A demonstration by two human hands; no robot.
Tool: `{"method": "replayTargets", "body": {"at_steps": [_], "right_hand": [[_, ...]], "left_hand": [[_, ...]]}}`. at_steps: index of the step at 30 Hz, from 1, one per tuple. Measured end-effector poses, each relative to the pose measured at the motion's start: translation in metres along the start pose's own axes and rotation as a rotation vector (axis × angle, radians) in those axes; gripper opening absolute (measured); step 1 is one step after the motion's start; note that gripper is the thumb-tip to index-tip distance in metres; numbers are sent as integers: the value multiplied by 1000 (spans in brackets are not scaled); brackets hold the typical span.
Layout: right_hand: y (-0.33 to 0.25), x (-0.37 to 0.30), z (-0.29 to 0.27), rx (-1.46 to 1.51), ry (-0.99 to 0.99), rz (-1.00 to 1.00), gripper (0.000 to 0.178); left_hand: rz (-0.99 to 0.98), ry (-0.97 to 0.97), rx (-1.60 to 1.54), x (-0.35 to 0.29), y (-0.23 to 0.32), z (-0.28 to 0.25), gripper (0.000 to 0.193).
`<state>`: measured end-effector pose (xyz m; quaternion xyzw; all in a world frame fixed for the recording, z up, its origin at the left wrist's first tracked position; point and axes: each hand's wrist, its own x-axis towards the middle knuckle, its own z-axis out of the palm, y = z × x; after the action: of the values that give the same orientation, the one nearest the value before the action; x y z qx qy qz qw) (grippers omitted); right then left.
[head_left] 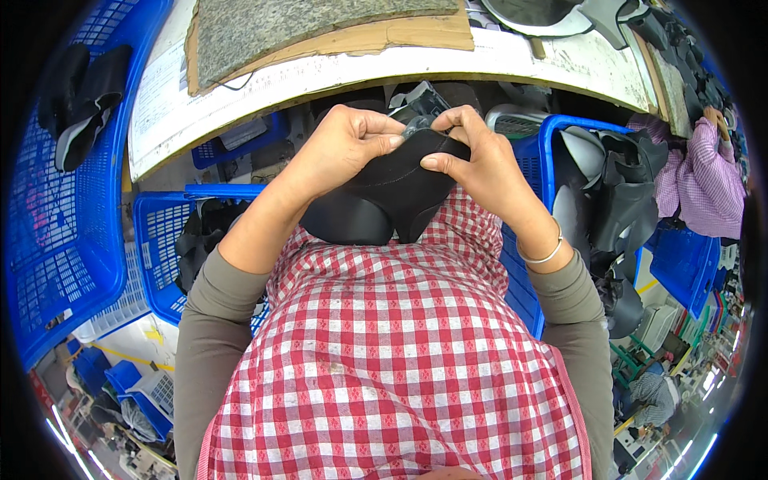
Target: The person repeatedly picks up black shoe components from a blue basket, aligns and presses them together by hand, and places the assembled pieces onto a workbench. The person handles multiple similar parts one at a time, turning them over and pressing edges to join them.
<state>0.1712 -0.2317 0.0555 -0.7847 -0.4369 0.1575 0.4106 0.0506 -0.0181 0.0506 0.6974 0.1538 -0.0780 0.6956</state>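
A black shoe upper (370, 190), with a stitched seam and rounded lower lobes, hangs over my lap. My left hand (340, 148) pinches its top edge between thumb and fingers. Close beside it, my right hand (482, 156) grips the upper right edge, thumb on the black face. A small greyish, partly see-through piece (418, 126) shows at the edge between my fingertips; I cannot tell whether it is attached. The back of the upper is hidden from view.
Ahead is a white worktable (320, 78) with a grey stone slab (320, 30) on cardboard (392, 40). Blue baskets stand left (68, 276), lower left (152, 268) and right (547, 156), holding black pieces (620, 180). Another person's checked sleeve (708, 188) appears far right.
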Motion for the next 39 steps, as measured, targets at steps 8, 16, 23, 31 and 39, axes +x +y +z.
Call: {"method": "replayTargets", "body": {"at_steps": [8, 16, 23, 31, 39], "right_hand": [[3, -1, -1, 81, -49, 61, 59], [-3, 5, -4, 157, -86, 144, 49], [-22, -3, 13, -255, 50, -13, 33], [-1, 8, 4, 270, -226, 237, 31], [-4, 10, 12, 107, -174, 127, 42]], "left_hand": [[108, -53, 10, -6, 1, -1, 24], [116, -60, 41, -11, 1, -7, 23], [117, -15, 389, -24, 2, 7, 24], [-53, -103, 222, -24, 0, -17, 34], [-58, -286, 152, 22, 31, -34, 23]]}}
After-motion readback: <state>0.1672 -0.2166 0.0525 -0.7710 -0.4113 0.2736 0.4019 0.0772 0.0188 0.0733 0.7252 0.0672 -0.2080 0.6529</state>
